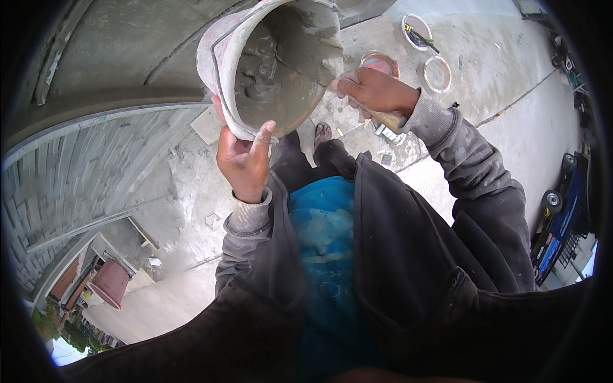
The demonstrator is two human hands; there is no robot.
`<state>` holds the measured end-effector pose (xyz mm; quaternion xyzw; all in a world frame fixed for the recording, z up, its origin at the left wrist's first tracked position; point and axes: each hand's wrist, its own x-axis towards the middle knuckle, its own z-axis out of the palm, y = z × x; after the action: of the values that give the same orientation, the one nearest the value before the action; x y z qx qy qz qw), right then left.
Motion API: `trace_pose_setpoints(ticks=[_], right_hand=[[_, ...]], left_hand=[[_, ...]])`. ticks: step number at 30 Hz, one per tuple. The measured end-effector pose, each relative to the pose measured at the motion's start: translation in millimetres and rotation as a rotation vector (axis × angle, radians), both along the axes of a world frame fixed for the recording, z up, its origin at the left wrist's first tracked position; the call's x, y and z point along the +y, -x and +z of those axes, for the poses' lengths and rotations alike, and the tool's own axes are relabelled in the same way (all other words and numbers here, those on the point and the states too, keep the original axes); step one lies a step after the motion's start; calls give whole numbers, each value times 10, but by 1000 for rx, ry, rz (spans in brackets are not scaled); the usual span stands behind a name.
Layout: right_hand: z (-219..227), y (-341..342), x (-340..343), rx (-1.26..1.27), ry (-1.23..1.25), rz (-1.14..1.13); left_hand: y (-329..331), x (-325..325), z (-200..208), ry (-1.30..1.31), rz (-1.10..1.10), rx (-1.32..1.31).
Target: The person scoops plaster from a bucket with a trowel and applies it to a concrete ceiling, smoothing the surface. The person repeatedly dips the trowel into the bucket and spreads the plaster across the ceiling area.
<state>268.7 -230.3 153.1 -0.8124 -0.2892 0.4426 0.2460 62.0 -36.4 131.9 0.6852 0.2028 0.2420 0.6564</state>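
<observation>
A pale, mortar-smeared bucket is tilted, its mouth facing me and its wire handle lying across the outside. Wet grey mortar clings in lumps to the inside. My left hand grips the bucket's lower rim, thumb at the front edge and fingers behind. At the bucket's right side, my right hand is closed around the wooden handle of what looks like a trowel. The trowel's blade cannot be made out clearly against the mortar-covered rim.
On the concrete floor beyond my right hand stand a white bucket with tools, a reddish container and a round white-rimmed one. A grey ribbed wall panel runs along the left. A blue vehicle is at far right.
</observation>
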Motion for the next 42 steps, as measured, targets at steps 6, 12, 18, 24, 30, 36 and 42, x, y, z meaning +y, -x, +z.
trace_pose_setpoints(ticks=[6, 12, 18, 24, 30, 36, 42], right_hand=[[95, 827, 275, -358, -116, 141], [-278, 1440, 847, -370, -277, 35], [-271, 1966, 1693, -99, -332, -326], [-111, 2125, 1987, 1248, -658, -818], [-5, 1985, 1944, 1515, -1047, -680], [888, 1417, 2402, 1010, -1449, -827], [1574, 1159, 2886, 165, -1670, -1097]], left_hand=[[136, 468, 24, 65, -95, 51], [253, 1241, -17, 51, -249, 55], [349, 2024, -42, 53, -471, 124], [388, 2502, -26, 4, -564, 127], [423, 2482, 53, 585, -247, 125], [547, 2675, -140, 504, -254, 312], [723, 3032, -87, 396, -286, 356]])
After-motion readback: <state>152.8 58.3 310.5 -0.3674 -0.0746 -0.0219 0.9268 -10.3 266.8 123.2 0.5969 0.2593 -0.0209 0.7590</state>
